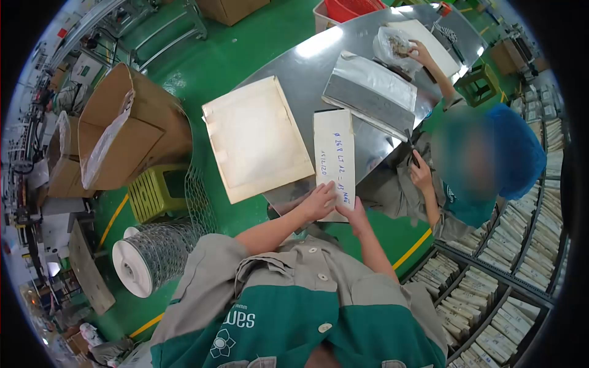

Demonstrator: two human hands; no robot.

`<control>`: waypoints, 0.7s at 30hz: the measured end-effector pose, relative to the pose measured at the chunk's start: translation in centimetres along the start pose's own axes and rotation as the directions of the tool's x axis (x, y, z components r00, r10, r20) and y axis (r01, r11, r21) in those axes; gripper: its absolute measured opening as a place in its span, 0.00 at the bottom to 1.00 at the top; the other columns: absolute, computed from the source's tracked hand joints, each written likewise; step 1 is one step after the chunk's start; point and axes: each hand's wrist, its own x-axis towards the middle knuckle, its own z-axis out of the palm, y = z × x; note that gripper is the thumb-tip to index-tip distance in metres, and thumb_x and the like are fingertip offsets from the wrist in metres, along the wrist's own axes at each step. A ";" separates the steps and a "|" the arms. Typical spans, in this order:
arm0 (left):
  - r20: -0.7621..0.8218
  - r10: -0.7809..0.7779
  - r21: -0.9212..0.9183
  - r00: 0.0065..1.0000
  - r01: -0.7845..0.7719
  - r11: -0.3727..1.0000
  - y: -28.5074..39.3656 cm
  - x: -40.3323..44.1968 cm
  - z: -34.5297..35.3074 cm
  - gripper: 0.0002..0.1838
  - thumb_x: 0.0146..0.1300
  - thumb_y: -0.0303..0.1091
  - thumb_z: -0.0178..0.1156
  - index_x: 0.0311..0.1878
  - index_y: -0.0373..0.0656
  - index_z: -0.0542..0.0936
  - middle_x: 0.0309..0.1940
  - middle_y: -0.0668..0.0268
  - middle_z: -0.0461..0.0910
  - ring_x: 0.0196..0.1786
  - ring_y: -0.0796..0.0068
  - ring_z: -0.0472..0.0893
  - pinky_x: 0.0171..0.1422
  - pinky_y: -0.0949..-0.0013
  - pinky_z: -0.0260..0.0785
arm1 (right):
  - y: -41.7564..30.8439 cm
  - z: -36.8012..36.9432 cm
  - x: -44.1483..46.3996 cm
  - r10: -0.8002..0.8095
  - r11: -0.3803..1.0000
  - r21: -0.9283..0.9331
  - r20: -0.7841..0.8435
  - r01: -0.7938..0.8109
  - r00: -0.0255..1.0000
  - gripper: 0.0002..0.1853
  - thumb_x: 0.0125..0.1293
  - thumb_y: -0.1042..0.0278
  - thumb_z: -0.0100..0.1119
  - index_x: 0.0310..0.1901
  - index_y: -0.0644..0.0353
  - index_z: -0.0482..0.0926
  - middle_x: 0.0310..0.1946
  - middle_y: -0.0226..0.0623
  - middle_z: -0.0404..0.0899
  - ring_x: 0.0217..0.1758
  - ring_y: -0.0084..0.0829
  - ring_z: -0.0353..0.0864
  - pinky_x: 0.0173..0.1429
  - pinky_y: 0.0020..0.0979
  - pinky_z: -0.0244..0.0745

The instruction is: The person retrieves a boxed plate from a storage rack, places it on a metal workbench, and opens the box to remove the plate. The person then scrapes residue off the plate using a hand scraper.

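A long, narrow white cardboard box (332,144) with blue handwriting on its face lies in front of me, its far end over the metal table. My left hand (319,201) grips its near left side, fingers lying over the face. At the near right corner, my right hand (353,217) holds the box with the thumb on top; its other fingers are mostly hidden. To the left of the box, a large cream-coloured board or shallow tray (257,140) with worn edges lies partly on the table.
A co-worker in a blue hair cover (518,150) sits at right, one hand in a clear bag (392,46). A foil-covered block (371,92) lies on the metal table (276,67). Racks of white boxes (472,294) stand right. Left are a carton (135,129), green stool (156,193) and reel (138,264).
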 end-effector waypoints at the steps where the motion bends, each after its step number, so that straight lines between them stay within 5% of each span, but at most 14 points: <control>1: 0.046 0.037 0.018 0.998 -0.038 0.999 -0.5 -0.2 -0.2 0.23 0.56 0.40 0.63 0.55 0.45 0.77 0.65 0.49 0.64 0.66 0.44 0.65 0.69 0.50 0.59 | 0.8 0.2 0.4 0.002 1.000 -0.024 -0.055 -0.003 0.998 0.24 0.57 0.70 0.67 0.54 0.64 0.69 0.48 0.37 0.78 0.49 0.29 0.78 0.53 0.30 0.73; 2: 0.094 0.075 0.034 0.993 -0.078 0.996 -1.3 -0.3 -0.7 0.24 0.53 0.39 0.64 0.55 0.45 0.76 0.65 0.51 0.65 0.67 0.46 0.64 0.68 0.51 0.60 | 1.5 0.3 0.8 0.003 0.999 -0.047 -0.110 -0.009 0.994 0.24 0.56 0.73 0.67 0.54 0.65 0.69 0.48 0.38 0.78 0.49 0.29 0.78 0.54 0.30 0.74; 3: 0.175 -0.074 0.163 0.982 0.045 0.986 -0.1 -0.6 -3.1 0.30 0.51 0.41 0.66 0.59 0.48 0.73 0.66 0.53 0.63 0.70 0.49 0.59 0.71 0.48 0.55 | 2.9 -0.1 1.5 0.007 1.000 0.029 -0.040 -0.006 0.999 0.26 0.55 0.75 0.67 0.55 0.65 0.69 0.50 0.38 0.78 0.51 0.30 0.78 0.57 0.31 0.73; 7: -0.172 -0.346 0.551 0.922 0.382 0.742 -1.4 -4.1 -10.4 0.54 0.40 0.50 0.74 0.73 0.61 0.56 0.75 0.56 0.47 0.75 0.45 0.47 0.71 0.34 0.43 | 2.1 -2.6 0.7 -0.039 0.986 0.167 0.149 0.014 0.988 0.28 0.57 0.76 0.65 0.60 0.64 0.68 0.54 0.38 0.77 0.56 0.30 0.76 0.62 0.33 0.70; 9: -0.188 -0.473 0.607 0.861 0.480 0.633 -3.4 -6.5 -13.5 0.62 0.36 0.52 0.77 0.75 0.63 0.50 0.76 0.55 0.40 0.76 0.41 0.43 0.70 0.32 0.42 | 1.1 -4.7 -0.4 0.057 0.978 0.188 0.153 -0.086 0.987 0.29 0.58 0.74 0.64 0.62 0.63 0.66 0.54 0.37 0.77 0.56 0.30 0.75 0.61 0.33 0.69; 11: -0.164 -0.543 0.633 0.823 0.510 0.583 -5.3 -8.2 -14.7 0.63 0.35 0.51 0.78 0.75 0.62 0.50 0.75 0.51 0.41 0.74 0.38 0.45 0.70 0.34 0.46 | 1.6 -6.6 -0.8 0.019 0.981 0.187 0.156 -0.048 0.988 0.29 0.58 0.73 0.65 0.61 0.63 0.67 0.54 0.38 0.77 0.56 0.30 0.76 0.61 0.33 0.70; 17: -0.083 -0.335 0.685 0.939 0.298 0.665 -8.6 -9.1 -13.9 0.59 0.36 0.43 0.77 0.73 0.53 0.53 0.71 0.43 0.48 0.67 0.31 0.57 0.65 0.43 0.59 | 1.9 -8.7 -1.4 0.071 0.973 0.203 0.180 -0.107 0.981 0.31 0.59 0.70 0.66 0.63 0.63 0.65 0.55 0.37 0.76 0.56 0.29 0.75 0.63 0.32 0.67; 21: -0.038 -0.339 0.682 0.940 0.273 0.679 -7.9 -8.8 -14.8 0.60 0.36 0.45 0.78 0.74 0.59 0.52 0.72 0.48 0.48 0.69 0.35 0.55 0.68 0.39 0.53 | 0.0 -8.6 -2.4 0.016 0.955 0.284 0.243 -0.087 0.970 0.31 0.60 0.72 0.65 0.64 0.62 0.64 0.55 0.35 0.76 0.56 0.29 0.76 0.60 0.33 0.71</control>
